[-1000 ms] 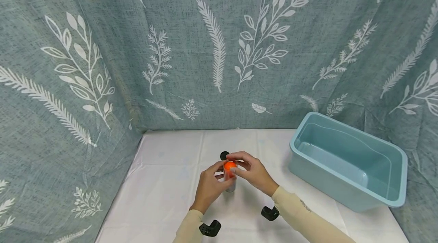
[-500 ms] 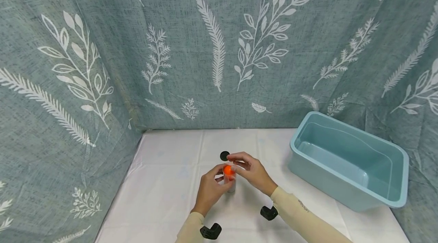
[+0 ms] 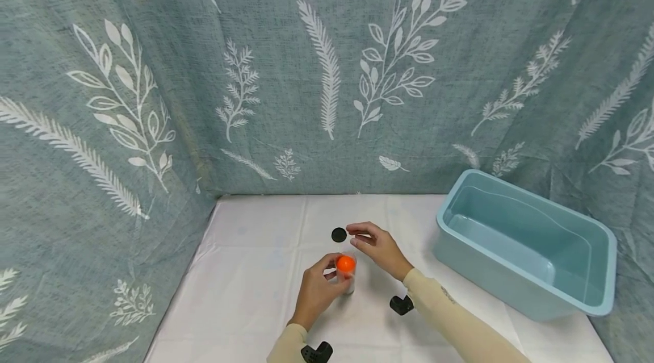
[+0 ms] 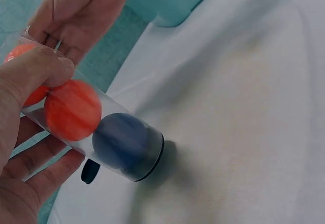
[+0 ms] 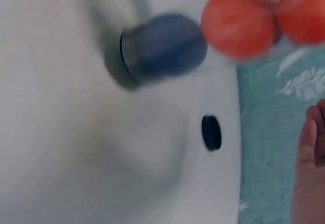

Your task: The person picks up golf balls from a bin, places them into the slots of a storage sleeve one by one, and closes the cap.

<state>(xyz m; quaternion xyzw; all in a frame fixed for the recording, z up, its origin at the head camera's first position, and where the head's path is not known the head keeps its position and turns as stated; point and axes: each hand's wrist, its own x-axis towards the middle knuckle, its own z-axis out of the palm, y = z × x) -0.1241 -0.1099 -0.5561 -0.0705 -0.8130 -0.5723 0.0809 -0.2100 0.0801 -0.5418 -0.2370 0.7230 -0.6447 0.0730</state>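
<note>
My left hand [image 3: 315,293] grips a clear plastic tube [image 3: 350,284] near its top, with thumb and fingers round the wall. Inside, an orange ball [image 3: 346,264] sits at the open upper end. The left wrist view shows a second orange ball [image 4: 73,109] below it and a dark blue ball [image 4: 121,140] at the bottom. My right hand [image 3: 379,246] is apart from the tube, its fingers loosely bent and holding nothing. Close by its fingertips, a round black cap [image 3: 339,234] lies on the table just behind the tube.
A light blue plastic bin [image 3: 516,289] stands on the right of the white-covered table [image 3: 245,272]. Patterned teal cloth [image 3: 286,67] hangs behind and at both sides. Each wrist wears a black device, one being the right wrist's camera [image 3: 401,305].
My right hand has let go at the tube's top and drawn away toward the back right, near the cap. The left hand keeps its hold on the tube.
</note>
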